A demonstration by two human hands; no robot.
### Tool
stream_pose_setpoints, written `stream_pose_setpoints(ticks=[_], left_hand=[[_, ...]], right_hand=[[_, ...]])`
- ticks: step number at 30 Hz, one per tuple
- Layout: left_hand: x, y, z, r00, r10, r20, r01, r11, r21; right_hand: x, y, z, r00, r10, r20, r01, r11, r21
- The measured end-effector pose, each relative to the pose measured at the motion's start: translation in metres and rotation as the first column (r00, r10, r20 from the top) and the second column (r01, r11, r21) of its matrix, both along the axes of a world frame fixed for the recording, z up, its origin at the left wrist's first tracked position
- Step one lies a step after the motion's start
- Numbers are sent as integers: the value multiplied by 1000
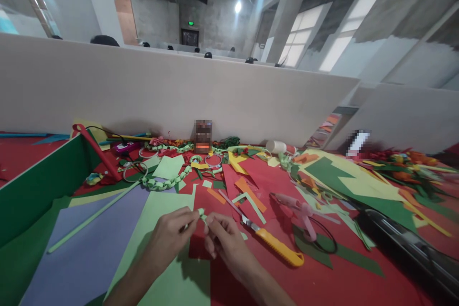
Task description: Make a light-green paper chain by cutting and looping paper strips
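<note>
My left hand (175, 230) and my right hand (225, 235) meet above the middle of the table. Between their fingertips is a small light green paper strip (202, 213), bent into a curl. Fingers of both hands are pinched on it, and they hide part of it. Beyond my hands lies a light green paper chain (168, 184) of small folded links. A yellow utility knife (278, 246) with its blade out rests to the right of my right hand. Farther right sits a pink glue gun (297, 208) with a dark cord.
Sheets of light green paper (161, 267), purple paper (93, 244) and red paper (247, 172) overlap, with scraps scattered about. A long black device (405, 248) lies at right. A green panel (46, 177) stands at left. A white partition (179, 95) closes the back; a white bottle (278, 147) lies before it.
</note>
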State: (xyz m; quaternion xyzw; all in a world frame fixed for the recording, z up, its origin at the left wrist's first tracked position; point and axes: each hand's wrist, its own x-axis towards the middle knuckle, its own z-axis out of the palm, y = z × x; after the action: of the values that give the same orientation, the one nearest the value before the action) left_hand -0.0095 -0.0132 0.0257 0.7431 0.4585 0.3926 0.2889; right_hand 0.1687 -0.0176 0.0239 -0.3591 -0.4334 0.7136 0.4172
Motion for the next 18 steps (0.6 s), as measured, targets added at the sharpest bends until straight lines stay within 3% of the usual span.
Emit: stream_pose_setpoints(ticks=[6,11,18], left_hand=[[-5,-5,2,965,-166,-204,202,964,172],[-3,-7,2,964,-164,-211,220,933,283],[-8,-6,-3,961,-191,-202,240,937,255]], right_hand=[[0,-1,-1,967,-3,-254,-40,986,-162],[2,-1,0,947,18,-322,-113,954,-279],[8,4,-1,923,92,-373,-210,933,-291]])
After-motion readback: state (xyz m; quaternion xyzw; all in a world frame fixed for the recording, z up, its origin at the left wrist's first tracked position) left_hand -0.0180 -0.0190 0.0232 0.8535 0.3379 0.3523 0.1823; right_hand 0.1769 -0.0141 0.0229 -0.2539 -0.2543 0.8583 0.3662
